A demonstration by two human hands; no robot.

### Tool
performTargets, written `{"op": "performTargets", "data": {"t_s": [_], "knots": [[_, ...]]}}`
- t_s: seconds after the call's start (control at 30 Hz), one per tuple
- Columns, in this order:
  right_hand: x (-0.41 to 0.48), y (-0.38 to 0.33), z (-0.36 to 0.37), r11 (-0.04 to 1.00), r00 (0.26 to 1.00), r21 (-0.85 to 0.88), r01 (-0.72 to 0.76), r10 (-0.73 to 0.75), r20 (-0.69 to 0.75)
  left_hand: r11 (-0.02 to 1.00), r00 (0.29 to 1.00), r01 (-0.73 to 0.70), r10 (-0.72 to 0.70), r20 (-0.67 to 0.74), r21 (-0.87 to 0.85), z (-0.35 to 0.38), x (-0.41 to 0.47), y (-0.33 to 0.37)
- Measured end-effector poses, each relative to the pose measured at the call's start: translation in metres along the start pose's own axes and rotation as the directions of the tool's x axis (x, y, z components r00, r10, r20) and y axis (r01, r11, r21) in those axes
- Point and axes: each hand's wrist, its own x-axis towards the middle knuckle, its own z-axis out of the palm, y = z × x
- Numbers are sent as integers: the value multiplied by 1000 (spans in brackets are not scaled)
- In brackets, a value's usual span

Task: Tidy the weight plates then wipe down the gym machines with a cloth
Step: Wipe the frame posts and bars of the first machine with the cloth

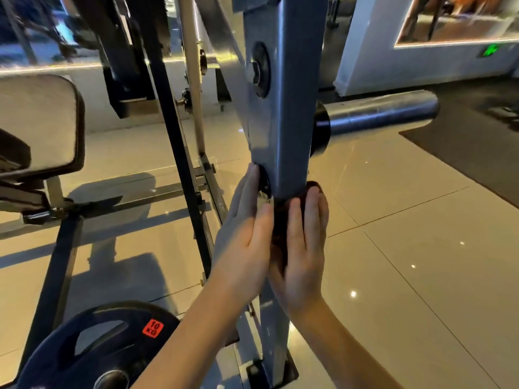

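Note:
A grey steel upright (286, 122) of a gym machine stands right in front of me. A dark reddish cloth (280, 226) lies against its lower part. My right hand (306, 248) presses the cloth flat on the post with straight fingers. My left hand (244, 237) rests on the post's left side, fingers straight and reaching up to a black cap (264, 183), thumb beside the cloth. A black weight plate (92, 341) with a red 10 KG label sits on a peg at the lower left.
A bare chrome plate sleeve (379, 110) sticks out to the right of the upright. A padded bench seat (42, 122) and dark frame bars (179, 153) stand to the left. Glossy floor tiles (407, 248) spread right, with a dark mat (477, 147) beyond.

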Motion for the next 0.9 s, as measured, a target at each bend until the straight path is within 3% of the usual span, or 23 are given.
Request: {"op": "performTargets", "data": {"t_s": [0.1,0.27,0.43,0.67,0.9], "knots": [[14,1,4,998,998,-50,22,-26,-65,998,999,-49,48,-25,-31,1,1,-8],[-10,13,2,994,994,-35,101,-103,-40,984,988,-136,126,-84,-117,2,17,-31],[14,16,6,989,980,16,146,-143,-137,945,999,-8,-10,-52,-328,16,21,-44],[3,23,9,981,975,104,163,-144,-169,963,986,-150,131,-101,-222,12,25,-53],[5,22,9,969,967,183,164,-122,-223,947,959,-279,283,2,-158,2,27,-63]]}}
